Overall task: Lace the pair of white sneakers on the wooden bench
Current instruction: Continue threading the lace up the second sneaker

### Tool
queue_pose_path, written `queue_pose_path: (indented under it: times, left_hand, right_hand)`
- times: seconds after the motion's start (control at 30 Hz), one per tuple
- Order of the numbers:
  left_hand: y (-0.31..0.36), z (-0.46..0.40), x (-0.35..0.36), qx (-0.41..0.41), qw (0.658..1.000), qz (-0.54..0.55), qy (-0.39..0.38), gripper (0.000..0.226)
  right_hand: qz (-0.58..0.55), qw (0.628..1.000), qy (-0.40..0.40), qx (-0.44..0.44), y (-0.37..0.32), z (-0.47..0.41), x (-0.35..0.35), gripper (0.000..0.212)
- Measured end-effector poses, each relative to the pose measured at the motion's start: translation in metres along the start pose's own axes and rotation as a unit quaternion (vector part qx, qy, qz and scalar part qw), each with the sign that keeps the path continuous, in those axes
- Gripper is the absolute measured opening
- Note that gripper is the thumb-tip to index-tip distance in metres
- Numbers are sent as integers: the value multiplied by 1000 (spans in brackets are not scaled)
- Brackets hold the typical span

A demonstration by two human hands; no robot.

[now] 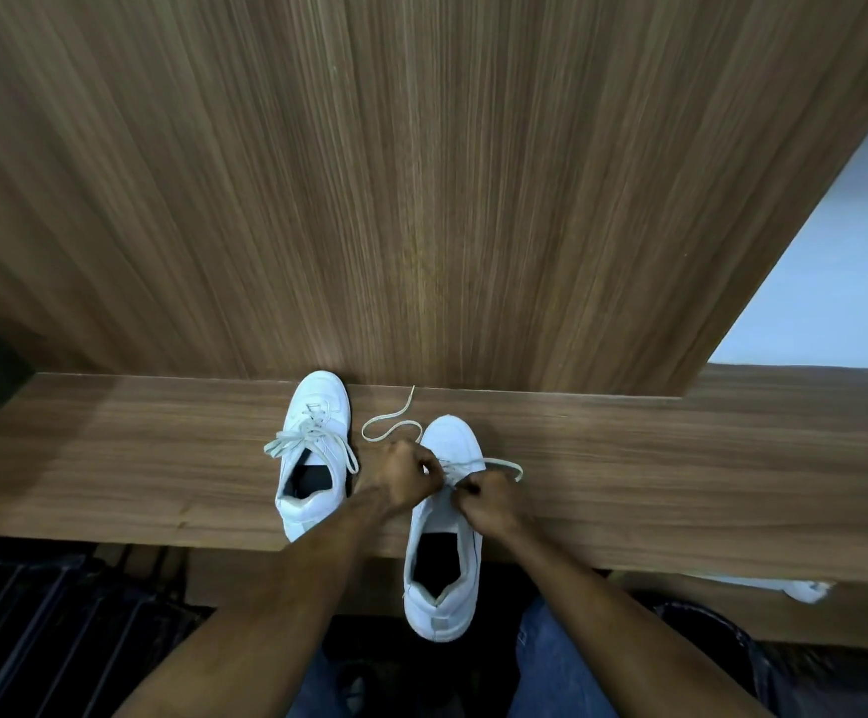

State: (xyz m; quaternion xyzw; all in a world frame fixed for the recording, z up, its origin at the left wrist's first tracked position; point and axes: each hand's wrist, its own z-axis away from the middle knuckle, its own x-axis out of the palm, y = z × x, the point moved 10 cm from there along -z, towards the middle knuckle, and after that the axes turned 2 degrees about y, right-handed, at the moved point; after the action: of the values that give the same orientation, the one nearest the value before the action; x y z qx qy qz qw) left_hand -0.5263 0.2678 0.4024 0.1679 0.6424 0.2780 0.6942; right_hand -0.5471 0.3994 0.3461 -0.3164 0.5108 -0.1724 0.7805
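Two white sneakers stand on the wooden bench (110, 458), toes toward the back panel. The left sneaker (312, 448) is laced, its lace ends lying loose across the tongue. The right sneaker (444, 536) sticks out over the bench's front edge with its heel. My left hand (406, 476) and my right hand (483, 502) meet over its eyelets, each pinching the white lace (385, 424). One lace end curls on the bench to the left of the toe, the other loops out to the right.
A tall wooden panel (421, 173) rises right behind the bench. A pale wall or floor (835, 282) shows at the right. Dark slatted furniture (48, 629) sits below the bench at left; my jeans-clad legs (551, 665) are at the bottom.
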Motion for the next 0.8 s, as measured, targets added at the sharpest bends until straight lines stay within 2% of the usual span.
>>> queue_pose_path:
  times: [0.13, 0.27, 0.53, 0.8]
  left_hand:
    - [-3, 6, 8, -24, 999, -44, -3, 15]
    - [6, 5, 10, -38, 991, -130, 2, 22]
    - [7, 5, 16, -62, 984, -164, 24, 25]
    - [6, 3, 31, -61, 977, -203, 30, 28]
  right_hand:
    - [-77, 997, 19, 18, 12, -2, -4, 41]
    - [-107, 994, 14, 26, 18, -4, -2, 38]
    - [-169, 984, 16, 47, 31, -9, 7, 23]
    - [-219, 974, 4, 62, 33, -7, 8, 23]
